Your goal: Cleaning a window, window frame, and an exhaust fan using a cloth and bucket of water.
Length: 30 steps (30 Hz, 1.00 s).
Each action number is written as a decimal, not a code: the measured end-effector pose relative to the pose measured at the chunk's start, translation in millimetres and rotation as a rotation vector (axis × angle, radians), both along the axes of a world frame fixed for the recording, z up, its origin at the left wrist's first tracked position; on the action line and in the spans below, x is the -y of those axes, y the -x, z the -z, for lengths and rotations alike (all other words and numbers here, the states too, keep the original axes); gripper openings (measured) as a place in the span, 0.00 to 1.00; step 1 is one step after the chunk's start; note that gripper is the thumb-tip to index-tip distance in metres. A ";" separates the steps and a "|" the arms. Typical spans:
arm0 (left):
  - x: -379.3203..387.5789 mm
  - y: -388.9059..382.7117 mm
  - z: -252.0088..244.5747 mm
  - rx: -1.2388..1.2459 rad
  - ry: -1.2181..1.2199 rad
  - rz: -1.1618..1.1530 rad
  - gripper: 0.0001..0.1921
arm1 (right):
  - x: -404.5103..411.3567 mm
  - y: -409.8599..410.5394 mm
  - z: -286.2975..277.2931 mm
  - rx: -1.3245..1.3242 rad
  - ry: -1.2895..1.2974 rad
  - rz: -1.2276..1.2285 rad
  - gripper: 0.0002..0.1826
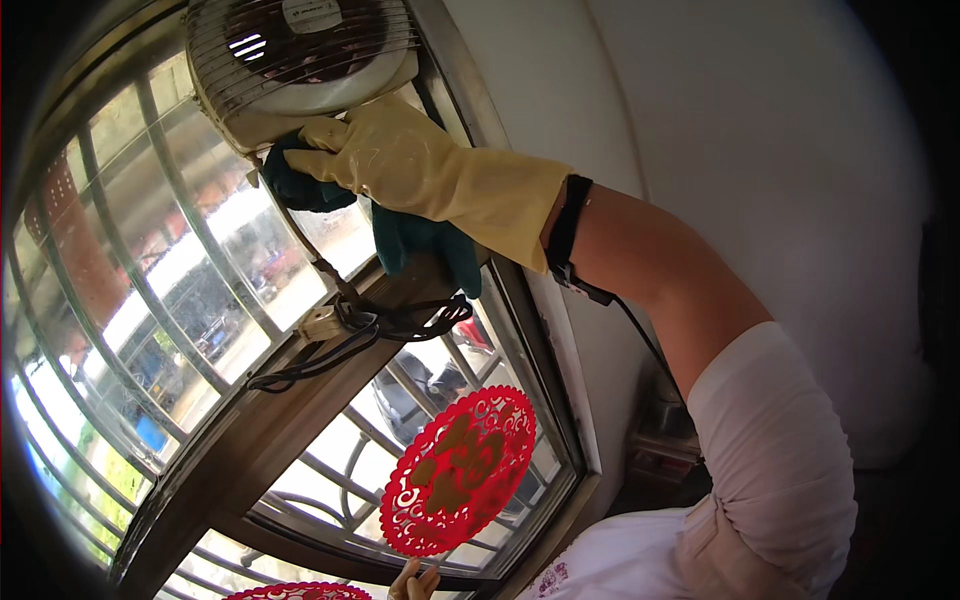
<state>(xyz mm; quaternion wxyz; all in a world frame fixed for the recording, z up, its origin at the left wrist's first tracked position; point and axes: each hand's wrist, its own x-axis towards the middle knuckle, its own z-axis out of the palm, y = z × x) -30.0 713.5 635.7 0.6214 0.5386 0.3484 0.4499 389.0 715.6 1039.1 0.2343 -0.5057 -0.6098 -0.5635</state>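
My right hand (375, 154), in a yellow rubber glove, is raised at the window and grips a dark green cloth (311, 184). It presses the cloth against the lower edge of a ventilation fan (300, 105) with a grimy pale housing and wire grille. Part of the cloth hangs down below the glove. Only a few fingers of my left hand (414, 581) show at the bottom edge, close to the window frame and below a red paper-cut decoration (457, 472). Whether they hold anything is hidden.
A cord runs from the fan to a pale plug or socket (319, 324) and bundled black cable (405, 322) on the brown window frame (217, 442). Metal bars (176, 187) stand behind the glass. Another red decoration (300, 591) is at the bottom. A white wall (720, 150) lies right.
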 end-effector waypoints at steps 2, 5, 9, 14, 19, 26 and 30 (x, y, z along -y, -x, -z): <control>-1.4 2.0 3.1 0.017 0.001 -0.007 0.16 | -9.7 -11.5 2.2 0.355 -0.251 0.095 0.26; 7.6 2.3 -5.7 0.059 0.030 0.002 0.15 | 17.1 -26.3 11.3 0.193 -0.168 0.220 0.27; 9.0 13.8 2.2 0.030 0.071 -0.064 0.15 | 36.5 -54.0 22.9 -0.178 -0.091 0.366 0.25; 3.3 25.5 11.9 0.015 0.110 -0.118 0.15 | 36.5 -51.4 33.9 -0.399 -0.218 -0.118 0.20; -9.4 24.5 17.6 -0.004 0.107 -0.052 0.14 | -1.5 -32.5 48.5 -0.275 -0.315 -0.365 0.17; 1.7 -11.3 -2.2 -0.025 0.110 -0.013 0.13 | 7.4 11.8 32.2 -0.104 0.215 -0.432 0.29; 9.9 -24.3 -16.3 -0.023 0.108 -0.011 0.12 | 28.2 -7.0 42.4 0.005 0.484 -0.387 0.23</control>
